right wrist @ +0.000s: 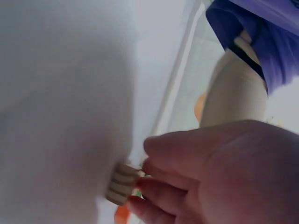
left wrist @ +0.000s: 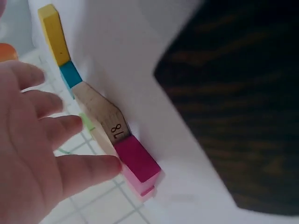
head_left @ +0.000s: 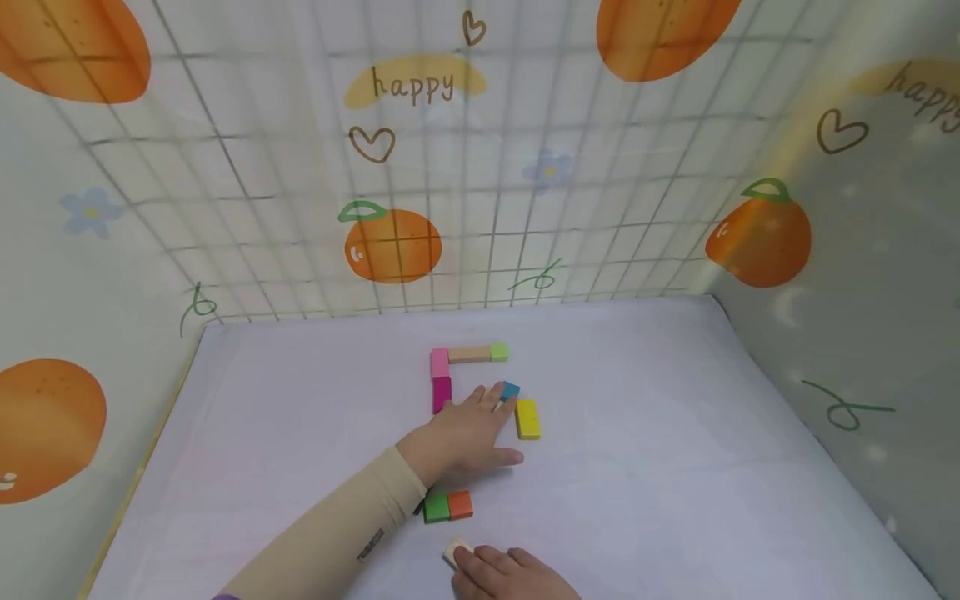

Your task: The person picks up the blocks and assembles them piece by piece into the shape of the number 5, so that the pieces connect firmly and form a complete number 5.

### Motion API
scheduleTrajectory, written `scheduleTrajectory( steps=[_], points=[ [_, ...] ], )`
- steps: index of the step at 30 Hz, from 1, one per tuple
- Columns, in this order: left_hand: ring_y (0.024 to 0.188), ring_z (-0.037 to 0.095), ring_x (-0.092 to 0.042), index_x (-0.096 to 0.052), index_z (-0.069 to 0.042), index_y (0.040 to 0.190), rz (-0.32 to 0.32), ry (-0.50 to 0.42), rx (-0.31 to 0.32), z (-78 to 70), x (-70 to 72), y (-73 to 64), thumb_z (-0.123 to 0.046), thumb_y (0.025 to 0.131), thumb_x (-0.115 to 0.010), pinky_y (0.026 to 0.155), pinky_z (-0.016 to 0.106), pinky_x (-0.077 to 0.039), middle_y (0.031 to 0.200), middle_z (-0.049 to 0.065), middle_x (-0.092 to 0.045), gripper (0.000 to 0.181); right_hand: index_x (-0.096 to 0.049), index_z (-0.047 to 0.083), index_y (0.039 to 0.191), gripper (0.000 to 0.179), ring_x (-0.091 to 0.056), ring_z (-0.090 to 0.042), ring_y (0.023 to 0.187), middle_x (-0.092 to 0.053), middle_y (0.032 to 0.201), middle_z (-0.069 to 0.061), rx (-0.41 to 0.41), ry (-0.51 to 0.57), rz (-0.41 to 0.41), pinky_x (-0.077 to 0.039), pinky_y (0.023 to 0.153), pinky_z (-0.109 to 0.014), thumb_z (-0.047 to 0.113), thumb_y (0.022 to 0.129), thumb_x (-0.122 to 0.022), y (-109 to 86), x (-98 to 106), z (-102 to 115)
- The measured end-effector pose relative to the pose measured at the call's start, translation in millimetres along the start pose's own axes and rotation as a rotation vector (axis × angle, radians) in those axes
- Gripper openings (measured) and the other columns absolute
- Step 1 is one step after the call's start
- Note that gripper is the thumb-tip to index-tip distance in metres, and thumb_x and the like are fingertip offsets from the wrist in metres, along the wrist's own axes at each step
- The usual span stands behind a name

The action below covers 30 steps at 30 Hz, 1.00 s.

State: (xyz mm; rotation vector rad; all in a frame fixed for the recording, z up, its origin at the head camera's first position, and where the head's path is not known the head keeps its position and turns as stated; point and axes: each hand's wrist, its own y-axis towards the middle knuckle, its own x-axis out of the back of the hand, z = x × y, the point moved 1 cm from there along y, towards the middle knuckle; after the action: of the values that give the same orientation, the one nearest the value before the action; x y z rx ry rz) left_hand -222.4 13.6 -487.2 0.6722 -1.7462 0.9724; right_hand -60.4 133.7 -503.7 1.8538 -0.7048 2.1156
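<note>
My left hand (head_left: 468, 429) reaches over the white surface with fingers spread and straight. Its little finger touches the magenta block (left wrist: 140, 161). Beside that lies a wooden block (left wrist: 103, 112) with writing on its end, mostly hidden under the hand in the head view. A blue block (head_left: 510, 391) and a yellow block (head_left: 528, 419) continue the row. Near the front, my right hand (head_left: 513, 575) rests its fingertips on a small pale wooden block (head_left: 456, 550). In the right wrist view this block (right wrist: 122, 184) shows a grooved side, with the thumb apart from it.
Behind the left hand, a pink block (head_left: 439, 362), a pale wooden bar (head_left: 469, 354) and a light green block (head_left: 499, 352) form a corner. Green (head_left: 437, 508) and orange (head_left: 461, 504) blocks lie beside the left sleeve (head_left: 337, 525). A dark block (left wrist: 233, 107) looms large in the left wrist view.
</note>
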Motion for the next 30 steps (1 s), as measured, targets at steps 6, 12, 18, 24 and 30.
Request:
scheduleTrajectory(
  steps=[6, 12, 18, 24, 30],
  points=[
    [0.147, 0.024, -0.012, -0.017, -0.029, 0.152, 0.002, -0.01, 0.01, 5.8, -3.7, -1.4, -0.076, 0.08, -0.045, 0.106, 0.058, -0.033, 0.161, -0.001, -0.008, 0.09, -0.051, 0.022, 0.136, 0.08, -0.054, -0.014, 0.122, -0.048, 0.143, 0.004, -0.101, 0.078, 0.039, -0.052, 0.09, -0.036, 0.076, 0.086, -0.019, -18.0, 9.4, -15.2],
    [0.147, 0.025, -0.013, -0.022, -0.027, 0.151, 0.018, -0.017, 0.007, 6.9, -2.5, -5.4, -0.074, 0.082, -0.044, 0.107, 0.059, -0.031, 0.16, 0.0, -0.009, 0.087, -0.051, 0.021, 0.136, 0.092, -0.054, -0.015, 0.122, -0.05, 0.141, 0.006, -0.254, 0.183, 0.094, -0.049, 0.096, -0.042, 0.084, 0.075, -0.024, -24.6, 16.6, -26.8],
    [0.147, 0.026, -0.014, -0.027, -0.025, 0.15, 0.04, -0.009, -0.004, 7.3, -1.1, -7.2, -0.073, 0.082, -0.045, 0.107, 0.059, -0.029, 0.16, 0.002, -0.015, 0.085, -0.051, 0.023, 0.137, 0.094, -0.054, -0.015, 0.122, -0.049, 0.141, 0.008, -0.351, 0.225, 0.099, -0.047, 0.097, -0.046, 0.087, 0.071, -0.031, -28.2, 18.5, -36.1],
    [0.147, 0.025, -0.013, -0.028, -0.026, 0.15, 0.053, -0.016, -0.004, 7.2, -1.0, -6.3, -0.074, 0.081, -0.045, 0.108, 0.059, -0.029, 0.16, 0.001, -0.015, 0.085, -0.052, 0.018, 0.137, 0.066, -0.056, -0.019, 0.121, -0.051, 0.14, 0.003, -0.413, 0.196, 0.05, -0.049, 0.094, -0.045, 0.053, 0.082, -0.066, -32.7, 18.7, -51.3],
    [0.147, 0.025, -0.012, -0.028, -0.027, 0.149, 0.052, -0.018, -0.003, 8.4, -3.5, -4.8, -0.075, 0.08, -0.046, 0.107, 0.06, -0.029, 0.16, 0.001, -0.015, 0.087, -0.052, 0.011, 0.136, 0.054, -0.05, -0.023, 0.125, -0.041, 0.148, -0.003, -0.462, 0.146, -0.023, -0.047, 0.098, -0.042, 0.026, 0.087, -0.068, -30.2, 14.9, -64.0]
  ],
)
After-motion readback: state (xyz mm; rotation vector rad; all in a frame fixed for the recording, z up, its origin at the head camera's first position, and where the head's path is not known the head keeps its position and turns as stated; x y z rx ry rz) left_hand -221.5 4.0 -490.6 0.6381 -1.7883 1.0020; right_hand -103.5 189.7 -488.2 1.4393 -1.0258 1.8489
